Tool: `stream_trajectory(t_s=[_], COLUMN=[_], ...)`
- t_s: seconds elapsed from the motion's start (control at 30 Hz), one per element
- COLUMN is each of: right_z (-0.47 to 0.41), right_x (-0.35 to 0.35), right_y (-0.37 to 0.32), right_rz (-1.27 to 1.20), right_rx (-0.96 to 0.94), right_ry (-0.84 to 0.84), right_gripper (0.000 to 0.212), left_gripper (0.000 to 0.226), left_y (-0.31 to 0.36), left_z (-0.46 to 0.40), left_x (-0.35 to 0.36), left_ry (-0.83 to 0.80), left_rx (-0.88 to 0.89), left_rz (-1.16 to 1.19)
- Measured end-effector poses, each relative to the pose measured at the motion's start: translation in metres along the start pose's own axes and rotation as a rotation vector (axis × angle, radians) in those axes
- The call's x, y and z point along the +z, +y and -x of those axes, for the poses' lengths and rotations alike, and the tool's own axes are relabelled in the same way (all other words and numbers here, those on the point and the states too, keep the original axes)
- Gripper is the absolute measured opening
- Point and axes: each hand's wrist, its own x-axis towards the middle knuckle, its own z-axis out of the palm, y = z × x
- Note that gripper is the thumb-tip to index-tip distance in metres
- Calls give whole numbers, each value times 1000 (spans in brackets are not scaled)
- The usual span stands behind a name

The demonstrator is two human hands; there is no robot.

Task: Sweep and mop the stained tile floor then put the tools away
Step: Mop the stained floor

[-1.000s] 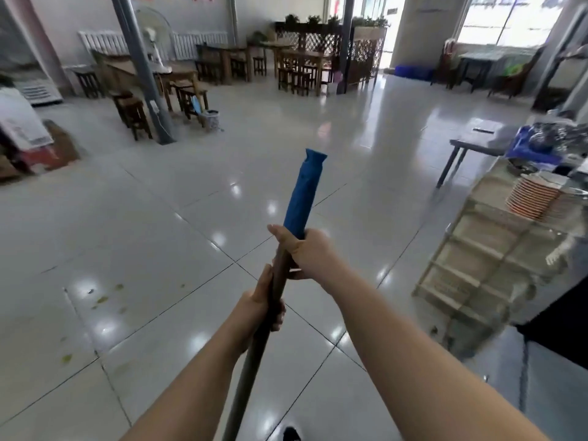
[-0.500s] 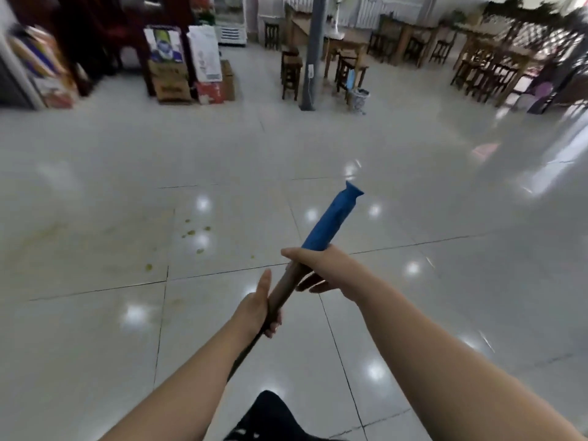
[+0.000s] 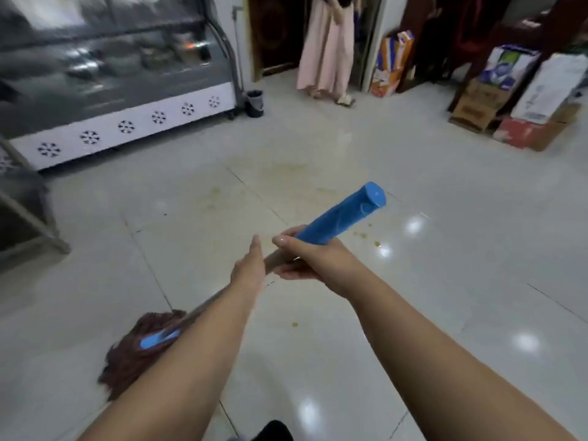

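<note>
Hands numbered two, both on one mop. The right hand (image 3: 310,259) gripped the mop handle (image 3: 337,219) at the base of its blue sleeve, fingers and thumb curled round it, and the sleeve's capped end ran away from that hand toward two o'clock. The left hand (image 3: 249,270) sat just beside the right, lower on the bare shaft, toward eight o'clock from it; its thumb pointed up along the shaft and its fingers were wrapped round the far side, mostly hidden. From the left hand the shaft went on toward eight o'clock, passing behind the left forearm, to a single reddish-brown mop head (image 3: 133,348) that lay on the tile floor (image 3: 445,237), a blue fitting showing where shaft met strands.

Yellowish stains (image 3: 280,173) spread over the tiles at twelve o'clock from the hands, with a few small specks at three o'clock and one nearer, between the forearms.

One glass display counter (image 3: 111,90) stood at ten o'clock, one small dark bin (image 3: 255,103) at its end. One person in a long pink skirt (image 3: 327,49) stood at twelve o'clock. Several cardboard boxes (image 3: 515,100) were stacked at two o'clock.
</note>
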Motion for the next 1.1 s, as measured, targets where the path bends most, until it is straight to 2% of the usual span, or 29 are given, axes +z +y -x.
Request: stream_trajectory(t_s=[0.1, 0.2, 0.27, 0.33, 0.43, 0.5, 0.6, 0.67, 0.73, 0.8, 0.87, 0.93, 1.03, 1.1], right_z=[11, 28, 43, 64, 103, 125, 150, 163, 168, 167, 163, 155, 142, 139], right_x=[27, 58, 78, 95, 110, 111, 106, 100, 93, 89, 82, 74, 63, 59], right_y=[-8, -16, -16, -7, 12, 27, 52, 69, 81, 88, 98, 113, 144, 171], right_rz=[67, 125, 201, 243, 281, 267, 179, 165, 159, 199, 234, 221, 294, 332], right_rx=[-72, -119, -125, -97, -73, -68, 91, 253, 395, 476, 533, 626, 700, 692], right_ry=[-244, -368, -430, -503, -653, -822, -985, -1083, -1175, -1240, -1258, -1185, -969, -755], right_gripper=[12, 6, 16, 32, 24, 33, 45, 55, 51, 42, 28, 28, 45, 46], left_gripper=[62, 57, 69, 81, 69, 74, 90, 91, 89, 81, 73, 68, 51, 38], left_y=[1, -8, -22, -42, -69, -89, -114, -127, -136, -150, -163, -174, -182, -189], left_z=[37, 82, 113, 142, 190, 223, 273, 299, 316, 321, 325, 325, 321, 313], left_x=[-26, -46, -56, -67, -82, -87, -82, -67, -49, -34, -17, 2, 33, 53], left_ry=[87, 130, 108, 109, 131, 108, 82, 104, 146, 280, 401, 458, 517, 555], left_rx=[10, 19, -56, -60, -19, -40, -121, -157, -179, -213, -274, -317, -391, -455], left_rz=[244, 397, 521, 686, 820, 916, 914, 917, 937, 918, 870, 917, 1066, 1081])
